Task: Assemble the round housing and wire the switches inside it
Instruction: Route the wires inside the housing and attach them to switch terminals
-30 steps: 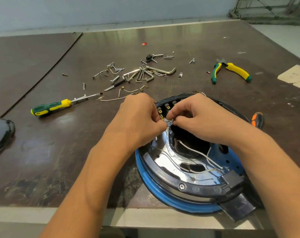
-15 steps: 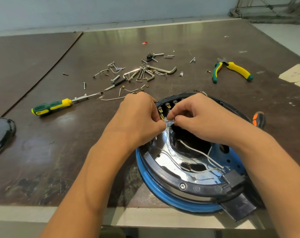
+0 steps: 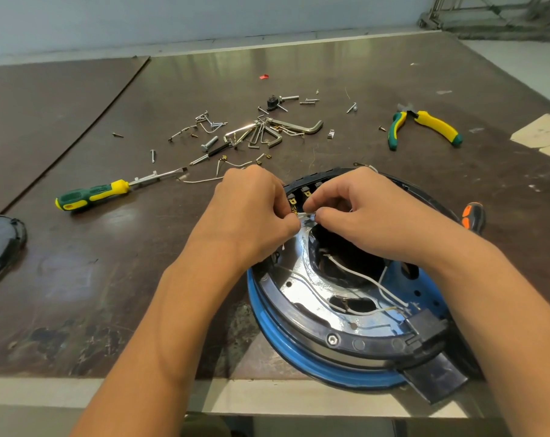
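Two hands meet over the round housing (image 3: pixel 294 351), which lies at the near edge of the table (image 3: pixel 110 279). Left hand (image 3: pixel 248 216) and right hand (image 3: pixel 371 216) each pinch a short white wire (image 3: pixel 305 215) beside the switches (image 3: pixel 306 193); fingertips hide its ends. Both hands cover much of the housing's far rim. An orange-handled tool (image 3: pixel 473 216) is half hidden behind the right forearm.

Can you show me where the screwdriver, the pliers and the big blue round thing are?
Screwdriver (image 3: pixel 91 194): head view, on its green and yellow handle.
Pliers (image 3: pixel 437 126): head view, on the right-hand yellow grip.
Housing (image 3: pixel 314 364): head view, on its blue outer rim, near side.
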Available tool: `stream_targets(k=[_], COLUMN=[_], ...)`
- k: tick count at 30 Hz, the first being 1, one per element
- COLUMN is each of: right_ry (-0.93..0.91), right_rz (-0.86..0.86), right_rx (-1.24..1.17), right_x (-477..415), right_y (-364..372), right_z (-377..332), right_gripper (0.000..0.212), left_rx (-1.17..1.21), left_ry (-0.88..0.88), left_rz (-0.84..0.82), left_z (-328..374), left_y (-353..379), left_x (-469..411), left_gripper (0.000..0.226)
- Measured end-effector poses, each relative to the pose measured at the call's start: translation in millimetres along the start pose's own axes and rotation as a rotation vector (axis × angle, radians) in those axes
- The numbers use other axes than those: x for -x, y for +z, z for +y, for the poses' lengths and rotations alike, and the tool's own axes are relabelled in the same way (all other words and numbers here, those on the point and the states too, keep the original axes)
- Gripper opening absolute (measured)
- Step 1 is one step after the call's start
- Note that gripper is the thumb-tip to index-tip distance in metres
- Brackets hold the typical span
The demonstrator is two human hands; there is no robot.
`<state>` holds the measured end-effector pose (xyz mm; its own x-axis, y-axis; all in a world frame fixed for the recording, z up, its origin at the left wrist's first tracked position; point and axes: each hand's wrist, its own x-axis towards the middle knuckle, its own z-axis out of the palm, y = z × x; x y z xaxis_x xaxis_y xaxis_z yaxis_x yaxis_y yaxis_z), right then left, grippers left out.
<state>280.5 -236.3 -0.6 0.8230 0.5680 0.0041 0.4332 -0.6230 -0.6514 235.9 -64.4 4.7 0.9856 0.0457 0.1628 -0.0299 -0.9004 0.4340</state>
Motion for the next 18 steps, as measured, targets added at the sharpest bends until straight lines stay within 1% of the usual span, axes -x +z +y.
stream_targets(k=[3,4,7,9,11,14,18], right_ry=[-0.008,-0.012,-0.015,0.006,0.029,0.055,0.096], right_rz=[0.005,0.004,0.009,0.034,0.064,0.090,0.140], right_rx=[-0.004,-0.007,-0.019,-0.026,-0.038,-0.047,-0.094], right_x=[0.2,0.3,-0.3,-1.1,-1.4,-1.2,-1.2], right_y=[-1.0,-1.1,-1.4,-2.0,-3.3,-5.1,-5.6], right_z=[-0.5,-0.4,0.0,1.0,1.8,2.0,3.8], right_gripper=[0.021,0.021,0.021,0.021,0.021,0.023,0.018], left_rx=[0.041,0.059,0.122,0.110,0.094,0.107,0.116], left_ry=[0.003,0.011,0.013,0.014,0.022,0.022,0.039], left_rz=[0.032,0.045,0.048,0.048,0.059,0.065,0.066], left_z=[-1.5,-1.7,-3.2,-4.3,-5.0,-4.5,-4.4], left_y=[0.5,0.9,2.2,3.5,4.2,3.8,3.3], left_x=[-0.2,-0.1,-0.4,-1.4,-1.7,-0.8,-1.3], left_gripper=[0.017,0.024,0.053,0.062,0.060,0.051,0.045])
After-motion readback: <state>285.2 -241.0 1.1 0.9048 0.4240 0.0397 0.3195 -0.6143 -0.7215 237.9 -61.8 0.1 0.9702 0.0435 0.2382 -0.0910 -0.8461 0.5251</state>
